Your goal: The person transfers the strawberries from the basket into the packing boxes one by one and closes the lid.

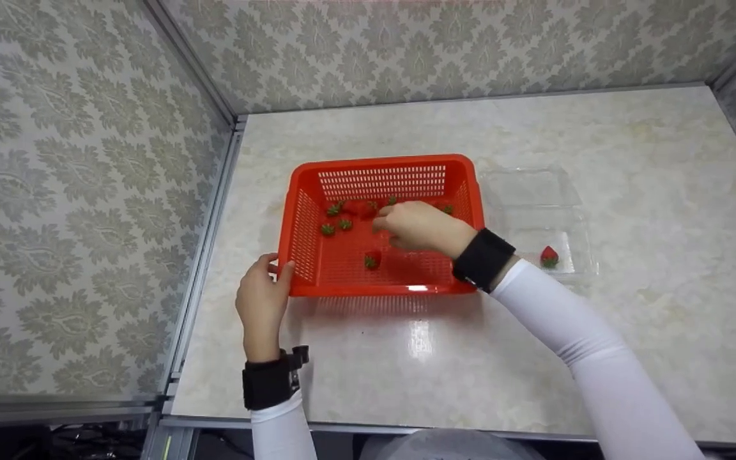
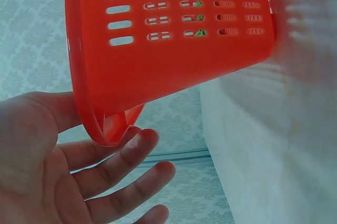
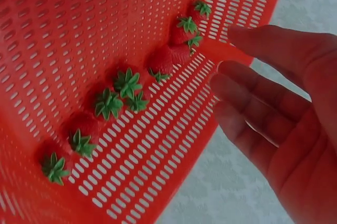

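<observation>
A red plastic basket (image 1: 368,289) with slotted walls stands on the table. My left hand (image 1: 262,300) grips its left rim near the front corner, thumb over the edge; the left wrist view shows the other fingers spread below the rim. Over the basket's inside hovers my right hand (image 1: 418,225), fingers loosely bent and nothing between them in the right wrist view. Several strawberries (image 3: 126,83) with green caps lie along the basket's far side. One strawberry (image 1: 372,259) sits apart, nearer the front wall.
Right of the basket lies a clear plastic box (image 1: 575,239) with its lid folded back. A single strawberry (image 1: 549,257) rests in its front part. Patterned walls (image 1: 355,54) border the pale table (image 1: 674,268) at the back and sides.
</observation>
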Demonstrator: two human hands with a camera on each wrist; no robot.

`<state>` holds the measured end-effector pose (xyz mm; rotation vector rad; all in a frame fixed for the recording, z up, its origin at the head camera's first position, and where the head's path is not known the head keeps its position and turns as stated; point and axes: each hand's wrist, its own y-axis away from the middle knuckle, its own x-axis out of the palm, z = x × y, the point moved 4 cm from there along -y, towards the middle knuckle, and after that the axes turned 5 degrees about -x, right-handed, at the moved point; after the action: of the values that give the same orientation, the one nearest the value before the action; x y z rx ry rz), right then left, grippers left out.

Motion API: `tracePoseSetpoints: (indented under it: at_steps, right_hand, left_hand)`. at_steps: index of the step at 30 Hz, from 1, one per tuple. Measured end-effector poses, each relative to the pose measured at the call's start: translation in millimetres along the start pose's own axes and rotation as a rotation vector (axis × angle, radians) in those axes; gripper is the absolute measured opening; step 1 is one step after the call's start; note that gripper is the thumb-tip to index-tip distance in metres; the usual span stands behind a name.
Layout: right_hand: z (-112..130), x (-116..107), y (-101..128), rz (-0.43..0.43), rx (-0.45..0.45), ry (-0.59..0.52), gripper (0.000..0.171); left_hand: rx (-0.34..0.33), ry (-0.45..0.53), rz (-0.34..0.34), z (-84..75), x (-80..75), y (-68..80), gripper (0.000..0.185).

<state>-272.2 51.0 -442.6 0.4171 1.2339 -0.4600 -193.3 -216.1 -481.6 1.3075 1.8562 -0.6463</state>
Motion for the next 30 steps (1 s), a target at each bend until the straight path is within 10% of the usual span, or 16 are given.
tracePoseSetpoints:
  at_steps: [30]
  right_hand:
    - [2,62,-50,0.275,-0.064,0.066,0.022]
  left_hand:
    - [0.005,0.012,-0.040,-1.1,0.5,4.1,0.041]
